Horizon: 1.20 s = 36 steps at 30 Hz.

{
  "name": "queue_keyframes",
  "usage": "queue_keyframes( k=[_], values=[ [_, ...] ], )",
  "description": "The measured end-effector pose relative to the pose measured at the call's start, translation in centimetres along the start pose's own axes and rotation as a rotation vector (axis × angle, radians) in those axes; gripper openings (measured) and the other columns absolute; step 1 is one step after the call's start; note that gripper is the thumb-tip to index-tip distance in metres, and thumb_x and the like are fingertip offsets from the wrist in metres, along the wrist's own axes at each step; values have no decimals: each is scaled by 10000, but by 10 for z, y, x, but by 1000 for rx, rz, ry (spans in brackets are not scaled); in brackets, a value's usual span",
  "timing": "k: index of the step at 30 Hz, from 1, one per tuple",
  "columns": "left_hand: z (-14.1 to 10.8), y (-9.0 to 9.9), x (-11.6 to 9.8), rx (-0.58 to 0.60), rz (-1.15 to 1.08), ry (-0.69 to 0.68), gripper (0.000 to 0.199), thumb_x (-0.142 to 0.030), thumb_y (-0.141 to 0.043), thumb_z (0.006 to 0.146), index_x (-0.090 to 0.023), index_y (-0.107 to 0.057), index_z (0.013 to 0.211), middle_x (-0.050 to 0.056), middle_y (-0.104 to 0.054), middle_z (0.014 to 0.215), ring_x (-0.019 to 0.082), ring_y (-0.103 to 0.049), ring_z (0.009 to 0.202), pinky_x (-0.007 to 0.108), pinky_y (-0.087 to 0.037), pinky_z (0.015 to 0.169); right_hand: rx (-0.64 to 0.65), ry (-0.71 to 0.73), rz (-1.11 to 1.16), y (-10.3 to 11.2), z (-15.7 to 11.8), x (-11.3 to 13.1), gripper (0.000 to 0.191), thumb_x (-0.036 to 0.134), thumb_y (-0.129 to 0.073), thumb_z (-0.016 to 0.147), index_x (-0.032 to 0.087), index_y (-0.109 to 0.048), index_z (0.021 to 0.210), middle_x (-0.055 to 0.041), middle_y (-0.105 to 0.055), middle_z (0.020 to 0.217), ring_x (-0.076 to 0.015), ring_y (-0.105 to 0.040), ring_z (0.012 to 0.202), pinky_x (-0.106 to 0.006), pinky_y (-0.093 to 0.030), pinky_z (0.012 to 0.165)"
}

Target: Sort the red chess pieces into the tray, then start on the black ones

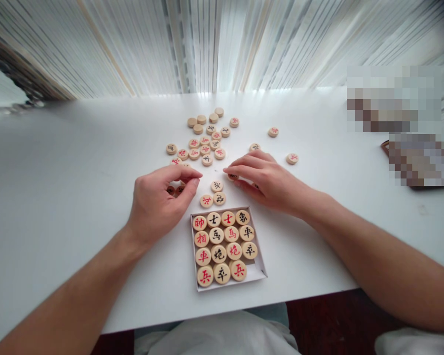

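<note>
My left hand (161, 199) is low over the table, its thumb and index fingertips almost meeting. Nothing shows between those tips; its other fingers are hidden. Dark-marked xiangqi pieces (170, 190) show through the loop of the fingers. To the right, my right hand (261, 175) has its fingers and thumb around a xiangqi piece (232, 176), partly covered by them. Two black-marked pieces and a red one (206, 200) lie between the hands. Nearer me, a shallow white box (257, 271) holds rows of red and black pieces, with a gap at its near right corner.
Loose pieces (204, 150) are spread beyond my hands, several of them face down (198, 129). Two lie farther right, one of them a red-marked piece (292, 159). A brown-edged object (416, 162), blurred out, sits at the right. Striped curtains (207, 44) hang behind the white table (77, 158).
</note>
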<state>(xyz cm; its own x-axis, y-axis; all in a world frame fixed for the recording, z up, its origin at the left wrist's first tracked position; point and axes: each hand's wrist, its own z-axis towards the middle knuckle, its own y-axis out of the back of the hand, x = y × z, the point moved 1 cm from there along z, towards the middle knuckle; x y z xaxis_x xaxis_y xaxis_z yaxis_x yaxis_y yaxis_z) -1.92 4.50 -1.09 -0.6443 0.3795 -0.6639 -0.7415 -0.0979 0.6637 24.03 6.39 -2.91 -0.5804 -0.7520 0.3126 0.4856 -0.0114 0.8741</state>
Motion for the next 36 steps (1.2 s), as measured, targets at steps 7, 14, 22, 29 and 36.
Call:
queue_keyframes(
  k=[7,14,22,29,36],
  values=[
    [-1,2,-1,-15,-5,-8,127,-233,-726,934,-230,-847,973,9,-850,923,174,-773,807,234,-580,613,-28,-19,-33,0,-2,-3,270,194,-586,1069,139,-731,1290,-192,-714,1138,-326,-645,1025,-502,-560,935],
    [2,5,2,-25,25,19,109,-265,-736,931,-254,-835,977,12,-852,954,204,-785,870,267,-592,611,-25,-35,-7,-1,-2,-7,205,238,-642,1053,137,-746,1199,-176,-694,1087,-317,-639,978,-504,-550,925],
    [3,2,4,26,15,0,102,-272,-739,923,-243,-827,967,38,-836,973,201,-748,815,297,-608,666,-39,-78,14,-1,0,-9,198,205,-638,1041,153,-754,1192,-165,-747,1077,-317,-671,989,-478,-563,914],
    [4,7,5,93,63,-70,134,-262,-700,961,-219,-819,1004,56,-834,1027,217,-769,913,320,-620,772,-82,-135,45,0,1,-8,209,200,-631,1038,171,-750,1207,-157,-776,1096,-314,-704,1012,-488,-583,913],
    [8,15,11,-10,66,16,143,-281,-721,948,-225,-825,1028,48,-837,1068,230,-773,1001,263,-595,637,-160,-140,59,1,1,-6,183,212,-644,1034,145,-757,1162,-170,-772,1079,-298,-735,973,-453,-614,846]
  ],
)
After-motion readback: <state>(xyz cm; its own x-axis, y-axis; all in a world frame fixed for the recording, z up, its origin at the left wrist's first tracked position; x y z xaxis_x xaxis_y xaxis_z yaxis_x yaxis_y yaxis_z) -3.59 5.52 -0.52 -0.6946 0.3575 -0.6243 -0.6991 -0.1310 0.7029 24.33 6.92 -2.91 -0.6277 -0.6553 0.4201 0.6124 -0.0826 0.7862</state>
